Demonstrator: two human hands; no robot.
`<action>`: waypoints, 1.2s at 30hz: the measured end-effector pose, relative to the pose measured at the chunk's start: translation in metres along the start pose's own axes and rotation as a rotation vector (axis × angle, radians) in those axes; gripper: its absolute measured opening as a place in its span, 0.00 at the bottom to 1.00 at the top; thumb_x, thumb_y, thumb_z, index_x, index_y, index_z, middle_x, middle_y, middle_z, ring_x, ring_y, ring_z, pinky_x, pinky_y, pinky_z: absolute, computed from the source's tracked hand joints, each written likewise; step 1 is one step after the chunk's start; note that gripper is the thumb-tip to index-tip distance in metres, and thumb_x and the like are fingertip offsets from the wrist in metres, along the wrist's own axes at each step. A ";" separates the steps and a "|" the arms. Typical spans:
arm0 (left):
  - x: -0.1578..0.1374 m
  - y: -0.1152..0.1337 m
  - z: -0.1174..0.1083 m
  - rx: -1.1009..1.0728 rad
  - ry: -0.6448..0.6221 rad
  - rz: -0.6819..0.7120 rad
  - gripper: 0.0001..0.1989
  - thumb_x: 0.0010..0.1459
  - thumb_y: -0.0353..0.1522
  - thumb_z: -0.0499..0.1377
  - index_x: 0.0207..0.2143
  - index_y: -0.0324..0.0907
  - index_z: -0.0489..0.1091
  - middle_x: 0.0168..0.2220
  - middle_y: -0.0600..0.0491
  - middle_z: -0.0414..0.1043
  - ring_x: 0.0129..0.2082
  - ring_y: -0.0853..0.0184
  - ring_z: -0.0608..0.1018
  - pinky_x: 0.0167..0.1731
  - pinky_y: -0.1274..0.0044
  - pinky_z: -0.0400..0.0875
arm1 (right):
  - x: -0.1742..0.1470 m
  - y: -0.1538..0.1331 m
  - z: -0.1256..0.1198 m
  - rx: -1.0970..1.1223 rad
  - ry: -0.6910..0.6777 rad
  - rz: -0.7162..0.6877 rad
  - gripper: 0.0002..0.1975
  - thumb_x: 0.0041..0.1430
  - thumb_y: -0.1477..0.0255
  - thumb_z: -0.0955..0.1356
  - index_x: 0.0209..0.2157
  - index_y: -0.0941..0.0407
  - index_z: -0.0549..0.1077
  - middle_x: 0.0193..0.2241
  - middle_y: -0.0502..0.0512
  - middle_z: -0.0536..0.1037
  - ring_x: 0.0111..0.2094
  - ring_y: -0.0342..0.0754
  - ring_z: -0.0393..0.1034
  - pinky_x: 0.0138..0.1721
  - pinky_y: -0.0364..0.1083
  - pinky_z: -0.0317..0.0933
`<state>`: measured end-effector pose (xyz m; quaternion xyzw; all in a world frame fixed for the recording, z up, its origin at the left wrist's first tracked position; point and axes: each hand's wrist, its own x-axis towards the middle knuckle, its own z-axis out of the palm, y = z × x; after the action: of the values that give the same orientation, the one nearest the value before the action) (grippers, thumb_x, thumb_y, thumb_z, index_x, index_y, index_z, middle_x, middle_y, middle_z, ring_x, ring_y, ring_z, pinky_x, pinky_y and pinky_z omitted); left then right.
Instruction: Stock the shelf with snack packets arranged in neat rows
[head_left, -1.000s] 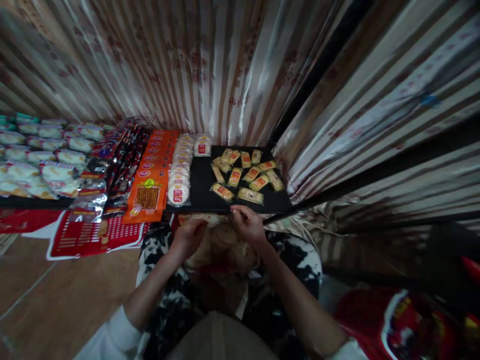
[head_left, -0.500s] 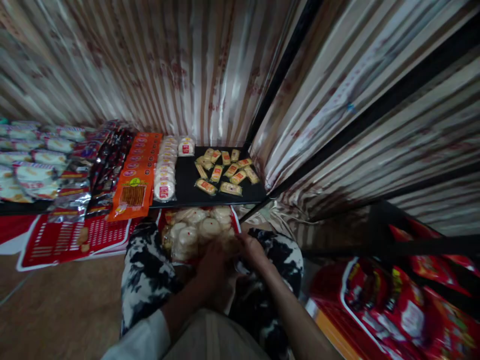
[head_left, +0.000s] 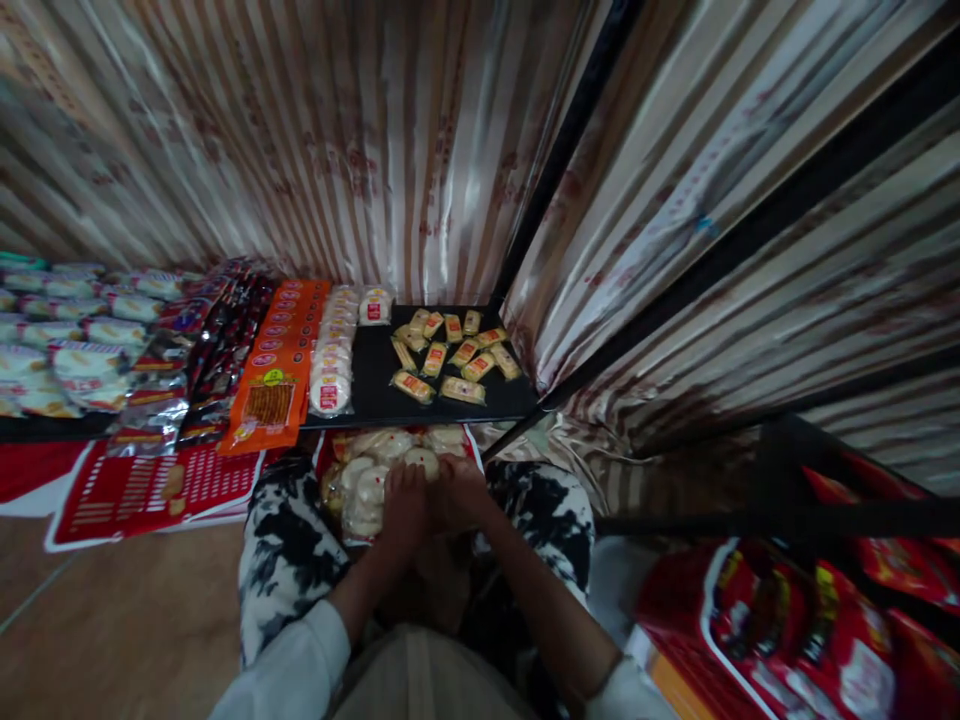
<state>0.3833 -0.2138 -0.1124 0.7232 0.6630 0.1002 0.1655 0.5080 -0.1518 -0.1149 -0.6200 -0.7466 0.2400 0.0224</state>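
Between my knees sits a clear plastic bag of round white crackers [head_left: 367,490], resting in a red box with a white rim [head_left: 474,447]. My left hand [head_left: 406,505] has its fingers curled over the bag's near side. Close to its right, my right hand [head_left: 461,490] is also closed at the bag, fingertips against the plastic. A pale round cracker [head_left: 421,461] shows just beyond and between the fingers. My hands cover the bag's near right part, and dim light and blur hide exactly what each one pinches.
A black shelf [head_left: 367,390] ahead carries small wrapped biscuits [head_left: 433,359], a row of wrapped white crackers [head_left: 330,375], an orange snack packet [head_left: 274,370] and dark packets [head_left: 217,340]. Black bars [head_left: 637,320] slant at right. Red packets [head_left: 840,620] lie lower right.
My left hand has moved up and forward onto the bag, and my right hand has come inward beside it. The view has tilted slightly, so the shelf appears lower.
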 end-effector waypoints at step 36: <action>-0.016 -0.015 0.002 -0.041 0.137 -0.018 0.22 0.52 0.26 0.51 0.52 0.36 0.64 0.47 0.44 0.66 0.48 0.59 0.68 0.52 0.68 0.62 | -0.012 -0.016 -0.014 0.225 0.028 0.077 0.20 0.58 0.75 0.58 0.51 0.53 0.69 0.41 0.53 0.78 0.42 0.47 0.72 0.44 0.42 0.62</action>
<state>0.3688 -0.2292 -0.1190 0.7052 0.6768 0.1619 0.1354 0.5008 -0.1598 -0.0932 -0.6452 -0.6900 0.3145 0.0931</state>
